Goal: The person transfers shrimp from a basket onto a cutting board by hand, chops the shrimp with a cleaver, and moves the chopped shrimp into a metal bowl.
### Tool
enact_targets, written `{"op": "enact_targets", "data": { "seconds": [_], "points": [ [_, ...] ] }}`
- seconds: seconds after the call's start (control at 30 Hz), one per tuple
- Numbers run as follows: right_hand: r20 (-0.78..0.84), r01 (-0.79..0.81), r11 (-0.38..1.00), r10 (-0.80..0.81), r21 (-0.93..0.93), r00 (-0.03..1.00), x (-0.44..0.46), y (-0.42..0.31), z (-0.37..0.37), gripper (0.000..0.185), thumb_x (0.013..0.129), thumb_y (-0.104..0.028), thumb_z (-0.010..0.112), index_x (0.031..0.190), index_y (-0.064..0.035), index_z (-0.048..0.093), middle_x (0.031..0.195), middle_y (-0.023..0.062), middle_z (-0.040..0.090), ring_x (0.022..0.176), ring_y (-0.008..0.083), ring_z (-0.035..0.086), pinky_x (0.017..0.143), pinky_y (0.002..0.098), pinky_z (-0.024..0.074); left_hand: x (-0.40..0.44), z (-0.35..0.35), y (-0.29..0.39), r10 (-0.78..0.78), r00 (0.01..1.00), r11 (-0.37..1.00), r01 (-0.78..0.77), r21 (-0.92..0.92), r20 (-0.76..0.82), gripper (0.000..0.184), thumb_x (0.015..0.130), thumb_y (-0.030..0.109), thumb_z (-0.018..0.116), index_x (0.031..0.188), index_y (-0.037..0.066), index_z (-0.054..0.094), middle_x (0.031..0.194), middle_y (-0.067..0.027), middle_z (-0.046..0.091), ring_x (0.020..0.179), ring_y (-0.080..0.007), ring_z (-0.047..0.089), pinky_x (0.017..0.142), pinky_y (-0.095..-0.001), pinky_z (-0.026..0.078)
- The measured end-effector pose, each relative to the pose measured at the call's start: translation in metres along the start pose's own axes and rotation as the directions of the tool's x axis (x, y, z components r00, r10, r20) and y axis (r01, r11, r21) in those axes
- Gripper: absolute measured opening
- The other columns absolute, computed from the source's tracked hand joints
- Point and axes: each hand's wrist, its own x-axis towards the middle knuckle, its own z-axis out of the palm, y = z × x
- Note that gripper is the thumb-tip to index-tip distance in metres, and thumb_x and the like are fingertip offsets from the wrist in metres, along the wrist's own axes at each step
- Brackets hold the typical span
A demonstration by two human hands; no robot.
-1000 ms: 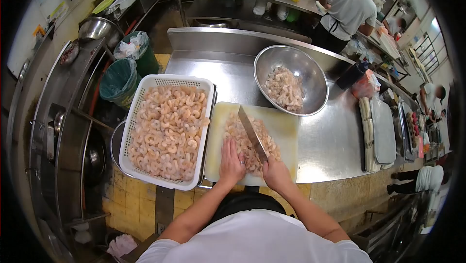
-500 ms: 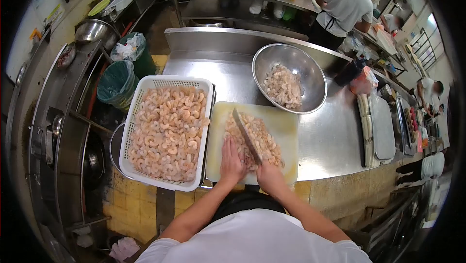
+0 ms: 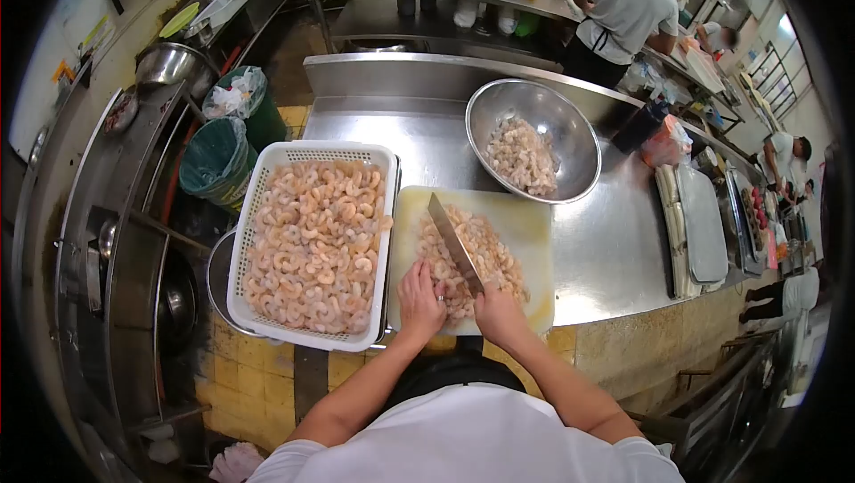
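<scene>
The right hand (image 3: 500, 315) was closed around the handle of a knife (image 3: 456, 245), its blade slanting forward over chopped shrimp (image 3: 494, 256). The left hand (image 3: 421, 298) lay with fingers outstretched at the pile's near-left edge. Under both was a cutting board (image 3: 532, 216); left of them, a basket (image 3: 390, 182) of shrimp; beyond the right hand, a bowl (image 3: 574, 131).

Seen from the kitchen floor, a knife (image 3: 458, 247) has edged leftward across the shrimp (image 3: 495, 260) over the past second, its right hand (image 3: 501, 315) travelling along, while the left hand (image 3: 421, 299) has shifted nearer the cutting board's (image 3: 538, 225) left edge.
</scene>
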Motion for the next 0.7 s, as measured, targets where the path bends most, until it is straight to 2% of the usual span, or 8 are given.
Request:
{"op": "enact_targets", "data": {
  "seconds": [0.07,0.17,0.27,0.37,0.4,0.5,0.6,0.7],
  "points": [
    [-0.023,-0.010,1.000,0.011,0.015,1.000,-0.009,-0.011,-0.024,0.025,0.102,-0.019,0.058,0.100,0.0058,0.061,0.083,0.0366,0.069,0.080,0.0562,0.068,0.076,0.0641,0.0543,0.002,-0.012,0.004,-0.100,0.991,0.992,0.106,-0.072,0.086,0.064,0.098,0.019,0.068,0.149,-0.010,0.042,0.156,-0.0312,0.042,0.142,-0.0480,0.044,0.118,-0.0550,0.036],
    [-0.046,-0.034,0.999,0.035,0.021,0.998,-0.021,-0.008,-0.024,0.027,0.102,-0.020,0.058,0.099,0.0067,0.061,0.083,0.0362,0.068,0.080,0.0561,0.068,0.076,0.0636,0.0545,-0.002,-0.034,0.010,-0.178,0.956,0.959,0.222,-0.175,0.235,0.079,0.095,0.032,0.074,0.152,-0.010,0.039,0.156,-0.0303,0.042,0.143,-0.0478,0.043,0.119,-0.0570,0.034],
    [-0.035,-0.052,0.998,0.051,-0.032,0.998,-0.003,0.016,0.012,0.028,0.103,-0.020,0.057,0.099,0.0071,0.060,0.082,0.0357,0.068,0.079,0.0562,0.068,0.075,0.0636,0.0541,-0.015,-0.050,0.020,0.047,0.978,0.999,-0.050,0.010,0.202,0.106,0.092,0.057,0.075,0.161,-0.008,0.027,0.163,-0.0317,0.032,0.150,-0.0494,0.034,0.124,-0.0615,0.025],
    [-0.044,-0.032,0.998,0.029,-0.058,0.999,0.002,0.007,0.003,0.027,0.103,-0.020,0.056,0.099,0.0057,0.060,0.082,0.0350,0.069,0.080,0.0557,0.068,0.076,0.0640,0.0538,-0.029,-0.032,0.005,0.056,0.937,0.969,-0.134,0.206,0.344,0.129,0.085,0.074,0.072,0.164,-0.011,0.017,0.171,-0.0322,0.021,0.159,-0.0498,0.018,0.127,-0.0666,0.013],
    [-0.053,-0.019,0.999,0.016,-0.045,0.998,-0.003,0.001,-0.009,0.025,0.103,-0.020,0.056,0.100,0.0045,0.060,0.084,0.0345,0.070,0.081,0.0550,0.069,0.077,0.0643,0.0539,-0.028,-0.029,0.005,0.003,0.902,0.963,-0.118,0.241,0.432,0.124,0.088,0.074,0.066,0.165,-0.011,0.018,0.176,-0.0302,0.008,0.164,-0.0465,0.005,0.128,-0.0683,0.007],
    [-0.074,-0.053,0.998,0.052,-0.020,0.996,-0.006,0.009,-0.007,0.026,0.103,-0.021,0.056,0.099,0.0051,0.060,0.083,0.0347,0.069,0.080,0.0559,0.068,0.076,0.0640,0.0534,-0.020,-0.011,0.005,-0.055,0.899,0.952,-0.083,0.294,0.434,0.118,0.093,0.068,0.065,0.164,-0.012,0.018,0.175,-0.0315,0.009,0.163,-0.0477,0.007,0.128,-0.0677,0.008],
    [-0.076,-0.073,0.997,0.071,-0.028,0.995,0.000,0.018,-0.002,0.026,0.103,-0.020,0.056,0.096,0.0043,0.060,0.083,0.0346,0.069,0.082,0.0558,0.068,0.077,0.0646,0.0531,-0.016,0.001,-0.002,0.020,0.945,0.946,-0.124,0.301,0.326,0.110,0.097,0.061,0.064,0.164,-0.013,0.018,0.174,-0.0331,0.013,0.163,-0.0481,0.010,0.128,-0.0682,0.009],
    [-0.087,-0.045,0.999,0.043,-0.023,0.995,-0.005,0.005,-0.025,0.025,0.102,-0.020,0.057,0.097,0.0035,0.061,0.084,0.0343,0.070,0.084,0.0555,0.068,0.079,0.0648,0.0533,-0.010,-0.001,0.001,0.032,0.946,0.965,-0.113,0.237,0.322,0.110,0.090,0.043,0.077,0.162,-0.014,0.017,0.172,-0.0348,0.016,0.161,-0.0511,0.014,0.128,-0.0687,0.008]
  ]
}}
